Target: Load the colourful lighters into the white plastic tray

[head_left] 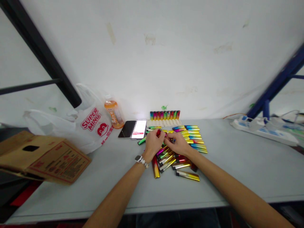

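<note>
Over a pile of shiny multicoloured lighters (167, 163), my two hands meet at the fingertips. Wrapped inward, my left hand (154, 142) has a red metallic lighter (158, 132) in its fingers, mostly covered by them. My right hand (178, 143) is pinched close against the left fingertips; what lies between its fingers is hidden. Behind the hands, a row of colourful lighters (165, 115) stands upright in a pale tray (169, 123) with holes. More lighters (194, 137) lie side by side under and right of my right hand.
Left of the pile lies a phone-like device (127, 129) with a lit screen. An orange drink bottle (114, 112), a white plastic bag (92, 133) and a cardboard box (57, 161) stand farther left. A white power strip (263, 129) lies at the right, near a blue post (277, 82).
</note>
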Motion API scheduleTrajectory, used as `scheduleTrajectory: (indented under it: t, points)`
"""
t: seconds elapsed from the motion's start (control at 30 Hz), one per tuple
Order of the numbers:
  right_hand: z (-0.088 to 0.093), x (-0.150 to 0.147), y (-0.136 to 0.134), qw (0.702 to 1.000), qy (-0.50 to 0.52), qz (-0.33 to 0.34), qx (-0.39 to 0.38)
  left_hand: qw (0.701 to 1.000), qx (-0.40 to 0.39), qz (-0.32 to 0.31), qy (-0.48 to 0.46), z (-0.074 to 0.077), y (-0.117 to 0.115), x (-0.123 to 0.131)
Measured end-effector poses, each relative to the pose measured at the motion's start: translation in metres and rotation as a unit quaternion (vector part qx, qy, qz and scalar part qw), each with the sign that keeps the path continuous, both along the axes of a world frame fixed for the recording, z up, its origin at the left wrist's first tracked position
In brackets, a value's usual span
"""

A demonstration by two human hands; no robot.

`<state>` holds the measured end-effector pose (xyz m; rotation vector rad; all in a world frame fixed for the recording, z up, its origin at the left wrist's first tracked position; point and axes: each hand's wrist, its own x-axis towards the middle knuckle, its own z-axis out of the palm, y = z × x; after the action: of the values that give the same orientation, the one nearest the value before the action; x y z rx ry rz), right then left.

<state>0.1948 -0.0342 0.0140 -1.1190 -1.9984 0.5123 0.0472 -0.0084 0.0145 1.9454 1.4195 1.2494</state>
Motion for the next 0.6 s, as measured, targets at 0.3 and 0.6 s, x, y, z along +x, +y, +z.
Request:
scheduleTrajectory:
  t: [0.3,0.6]
  points:
    - [0.003,0.001,-0.004,0.999,0.035,0.013,0.007,1.000,0.007,-0.011,-0.005,0.001,-0.002,0.000]
    - [0.010,-0.007,-0.010,0.986,0.058,0.075,0.139,0.994,-0.036,-0.065,-0.086,0.001,-0.012,-0.005]
